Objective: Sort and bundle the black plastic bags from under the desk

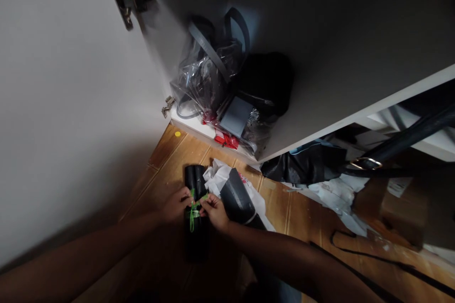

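Observation:
On the wooden floor in front of an open cabinet lies a long black bundle [195, 177], perhaps rolled up. A bright green ribbon [192, 224] goes around its middle, with a loop hanging on the near side. My left hand [177, 204] pinches one part of the ribbon at the left. From the right, my right hand [214, 209] pinches another part of it between thumb and fingertips. Both hands are close together just above the bundle. The bundle's near end fades into shadow.
A dark grey rounded object [237, 196] with white paper [217, 175] lies beside my right hand. Clear plastic bags [199, 75] and a black bag [266, 80] fill the cabinet floor. The white door [71, 104] stands open at left. A black strap [408, 139] and boxes [405, 210] lie right.

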The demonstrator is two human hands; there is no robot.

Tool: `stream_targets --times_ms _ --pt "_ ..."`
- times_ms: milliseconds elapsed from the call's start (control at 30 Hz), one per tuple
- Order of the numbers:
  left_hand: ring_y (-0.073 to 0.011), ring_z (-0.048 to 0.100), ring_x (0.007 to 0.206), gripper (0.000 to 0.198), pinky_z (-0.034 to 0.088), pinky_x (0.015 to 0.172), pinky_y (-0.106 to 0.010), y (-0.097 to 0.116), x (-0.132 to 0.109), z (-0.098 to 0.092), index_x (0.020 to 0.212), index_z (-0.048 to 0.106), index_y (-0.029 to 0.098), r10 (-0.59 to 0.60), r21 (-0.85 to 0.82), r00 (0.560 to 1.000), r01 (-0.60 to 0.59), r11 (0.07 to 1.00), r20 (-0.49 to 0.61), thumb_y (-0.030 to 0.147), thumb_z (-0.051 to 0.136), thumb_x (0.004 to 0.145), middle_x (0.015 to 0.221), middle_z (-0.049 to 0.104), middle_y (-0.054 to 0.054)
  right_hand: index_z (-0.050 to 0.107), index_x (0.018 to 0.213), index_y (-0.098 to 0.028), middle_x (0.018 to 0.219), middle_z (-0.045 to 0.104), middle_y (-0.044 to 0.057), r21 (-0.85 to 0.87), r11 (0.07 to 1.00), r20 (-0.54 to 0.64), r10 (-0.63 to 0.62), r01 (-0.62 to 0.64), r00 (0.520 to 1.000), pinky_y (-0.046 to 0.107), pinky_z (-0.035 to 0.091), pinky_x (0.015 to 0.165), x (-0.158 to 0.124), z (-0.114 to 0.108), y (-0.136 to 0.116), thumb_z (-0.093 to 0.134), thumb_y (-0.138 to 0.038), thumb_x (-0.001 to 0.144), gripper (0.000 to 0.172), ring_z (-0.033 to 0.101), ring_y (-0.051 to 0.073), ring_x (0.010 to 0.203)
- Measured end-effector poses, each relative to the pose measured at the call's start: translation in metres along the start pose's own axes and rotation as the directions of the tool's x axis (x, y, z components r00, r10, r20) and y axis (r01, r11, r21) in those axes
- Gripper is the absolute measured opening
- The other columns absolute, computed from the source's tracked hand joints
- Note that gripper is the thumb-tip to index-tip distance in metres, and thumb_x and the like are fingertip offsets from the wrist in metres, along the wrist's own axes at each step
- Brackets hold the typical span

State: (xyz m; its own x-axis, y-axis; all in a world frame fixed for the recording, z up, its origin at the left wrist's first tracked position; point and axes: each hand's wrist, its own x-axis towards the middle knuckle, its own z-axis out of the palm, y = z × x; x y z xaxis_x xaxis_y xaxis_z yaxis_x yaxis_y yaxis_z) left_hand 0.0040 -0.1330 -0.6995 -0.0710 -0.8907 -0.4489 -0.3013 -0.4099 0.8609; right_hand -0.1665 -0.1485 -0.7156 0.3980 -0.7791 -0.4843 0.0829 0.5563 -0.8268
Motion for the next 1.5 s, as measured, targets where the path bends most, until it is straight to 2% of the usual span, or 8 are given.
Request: stream_targets --times_ms 333,633,767,967,1100,1200,1300,1500 --pt "-0.0163 0.049 0.069 0.012 0.036 0.067 -0.028 0.025 0.001 0.002 0.073 0.050 0.023 0.154 0.259 0.988 -0.154 0.953 0.019 0.034 0.049 0.078 0.069 0.053 0.002 0.042 0.069 -0.023 0.058 0.057 -0.006 -0.174 0.979 0.044 -0.102 0.108 0.994 0.027 0.046 0.053 0.009 -0.007 -0.001 0.057 -0.074 0.066 0.054 0.053 0.010 0.048" --pt "-0.0140 0.058 0.068 0.020 0.048 0.067 -0.027 0.022 0.018 0.023 0.074 0.036 0.023 0.025 0.019 0.997 -0.024 1.000 -0.070 0.040 0.040 0.082 0.071 0.054 0.002 0.042 0.069 -0.024 0.058 0.055 -0.005 -0.375 0.907 0.036 -0.192 0.191 0.981 0.027 0.042 0.055 0.012 -0.023 -0.004 0.051 -0.054 0.082 0.033 0.052 0.012 0.050" --pt "-0.0130 0.059 0.066 0.024 0.050 0.067 -0.028 0.025 0.026 0.019 0.073 0.034 0.023 0.027 -0.004 0.999 -0.027 1.000 -0.035 0.045 0.040 0.081 0.069 0.053 0.003 0.040 0.072 -0.025 0.062 0.056 -0.003 -0.400 0.891 0.033 -0.223 0.217 0.974 0.028 0.044 0.056 0.010 -0.020 -0.014 0.045 -0.049 0.086 0.028 0.056 0.014 0.055" --pt "-0.0144 0.053 0.063 0.011 0.045 0.064 -0.027 0.035 0.036 0.007 0.070 0.040 0.023 0.169 0.260 0.982 -0.185 0.948 0.085 0.028 0.042 0.079 0.064 0.050 0.002 0.046 0.070 -0.023 0.064 0.055 -0.003 -0.470 0.807 0.138 -0.334 0.359 0.932 0.027 0.043 0.064 0.007 -0.010 -0.047 0.048 -0.035 0.085 0.020 0.054 0.014 0.062" --pt "-0.0203 0.057 0.083 0.006 0.044 0.091 -0.037 0.037 0.034 0.004 0.073 0.048 0.022 0.285 0.427 0.932 -0.356 0.831 0.223 0.020 0.045 0.077 0.077 0.057 -0.003 0.048 0.069 -0.022 0.060 0.051 -0.004 -0.530 0.704 0.253 -0.401 0.473 0.880 0.026 0.039 0.062 0.006 -0.010 -0.056 0.045 -0.029 0.086 0.018 0.049 0.012 0.059" --pt "-0.0227 0.056 0.101 0.016 0.030 0.110 -0.044 0.034 0.032 -0.001 0.085 0.054 0.021 0.334 0.484 0.877 -0.471 0.737 0.345 0.014 0.044 0.076 0.093 0.061 -0.006 0.047 0.070 -0.022 0.060 0.051 -0.004 -0.492 0.745 0.185 -0.415 0.450 0.891 0.026 0.039 0.061 0.011 -0.013 -0.060 0.045 -0.032 0.086 0.019 0.049 0.012 0.058" --pt "-0.0232 0.055 0.109 0.034 0.027 0.115 -0.047 0.029 0.034 -0.006 0.099 0.055 0.020 0.336 0.511 0.842 -0.526 0.680 0.422 0.008 0.044 0.070 0.104 0.063 -0.008 0.047 0.070 -0.022 0.060 0.052 -0.004 -0.416 0.814 0.118 -0.392 0.404 0.912 0.026 0.040 0.060 0.018 -0.012 -0.066 0.047 -0.039 0.085 0.023 0.050 0.012 0.057" --pt "-0.0260 0.049 0.125 0.064 0.028 0.115 -0.047 0.025 0.036 -0.008 0.126 0.043 0.015 0.312 0.616 0.847 -0.529 0.584 0.431 0.005 0.047 0.063 0.130 0.055 -0.014 0.049 0.071 -0.022 0.061 0.054 -0.004 -0.216 0.910 0.019 -0.359 0.354 0.933 0.027 0.043 0.057 0.031 -0.014 -0.087 0.056 -0.050 0.078 0.030 0.051 0.011 0.053"
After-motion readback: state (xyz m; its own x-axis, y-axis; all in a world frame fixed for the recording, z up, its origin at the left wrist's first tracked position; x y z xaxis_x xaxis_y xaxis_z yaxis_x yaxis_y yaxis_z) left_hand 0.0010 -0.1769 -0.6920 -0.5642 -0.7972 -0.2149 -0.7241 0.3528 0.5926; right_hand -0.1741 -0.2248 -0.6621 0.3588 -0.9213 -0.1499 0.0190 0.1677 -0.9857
